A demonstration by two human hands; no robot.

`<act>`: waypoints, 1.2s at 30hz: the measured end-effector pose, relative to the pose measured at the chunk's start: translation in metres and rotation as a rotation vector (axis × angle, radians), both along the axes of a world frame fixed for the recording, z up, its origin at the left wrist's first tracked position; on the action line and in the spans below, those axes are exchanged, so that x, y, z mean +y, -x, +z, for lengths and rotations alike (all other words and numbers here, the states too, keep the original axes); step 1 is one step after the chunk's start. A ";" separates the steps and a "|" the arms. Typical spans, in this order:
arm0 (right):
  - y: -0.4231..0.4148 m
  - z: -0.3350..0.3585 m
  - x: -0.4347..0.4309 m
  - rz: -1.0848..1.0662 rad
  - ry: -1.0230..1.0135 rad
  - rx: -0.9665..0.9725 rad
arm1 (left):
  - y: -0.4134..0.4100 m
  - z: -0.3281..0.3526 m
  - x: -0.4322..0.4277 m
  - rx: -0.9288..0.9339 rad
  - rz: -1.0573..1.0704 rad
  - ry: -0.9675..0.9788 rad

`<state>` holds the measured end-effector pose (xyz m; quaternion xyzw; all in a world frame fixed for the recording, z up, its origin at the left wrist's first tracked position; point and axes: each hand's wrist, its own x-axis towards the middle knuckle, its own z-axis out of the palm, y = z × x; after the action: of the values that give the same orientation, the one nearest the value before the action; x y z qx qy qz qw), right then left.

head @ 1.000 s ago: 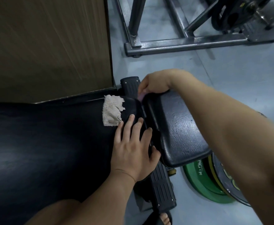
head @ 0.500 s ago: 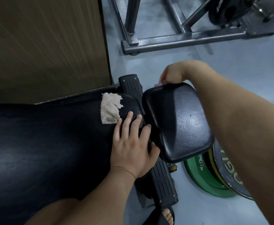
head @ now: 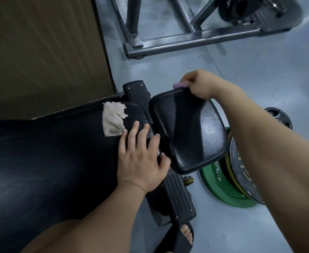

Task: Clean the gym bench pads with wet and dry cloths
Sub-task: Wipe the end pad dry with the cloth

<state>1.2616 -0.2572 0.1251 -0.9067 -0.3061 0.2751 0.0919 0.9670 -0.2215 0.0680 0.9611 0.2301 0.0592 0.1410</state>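
Note:
A long black bench pad (head: pixel 40 157) fills the lower left, and a smaller black seat pad (head: pixel 190 128) stands tilted to its right. My left hand (head: pixel 141 154) rests flat, fingers straight, on the end of the long pad beside the gap between the two pads. A beige cloth (head: pixel 113 118) lies on the long pad just beyond my fingertips. My right hand (head: pixel 197 84) is at the seat pad's far edge, its fingers curled round a pink cloth (head: pixel 179 85), of which only a small bit shows.
Black ribbed foot plates (head: pixel 177 198) run under the pads. A green weight plate (head: pixel 221 189) and a dark plate (head: pixel 241 170) lean at the right. A steel rack base (head: pixel 192 40) crosses the grey floor beyond. A wooden panel (head: pixel 40 48) stands at left. My sandalled foot (head: pixel 183 236) is below.
My right hand has slid with the pink cloth along the seat pad's far edge, from its left corner to the right. The left hand has stayed in place.

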 end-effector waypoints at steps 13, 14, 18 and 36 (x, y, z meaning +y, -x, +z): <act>-0.031 -0.013 -0.028 -0.205 0.105 0.176 | 0.000 -0.003 -0.003 -0.015 0.004 -0.059; -0.030 -0.017 -0.040 -0.235 0.046 0.210 | 0.000 -0.003 -0.004 -0.016 0.007 -0.067; -0.014 -0.022 -0.076 -0.377 -0.221 0.268 | 0.000 -0.006 -0.005 -0.031 0.011 -0.087; 0.065 0.003 -0.155 -0.558 -0.277 0.176 | 0.000 -0.011 -0.011 -0.036 0.036 -0.115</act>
<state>1.1967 -0.4121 0.1279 -0.9073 -0.0711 0.2722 0.3125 0.9673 -0.2326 0.0573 0.9620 0.2411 0.0923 0.0888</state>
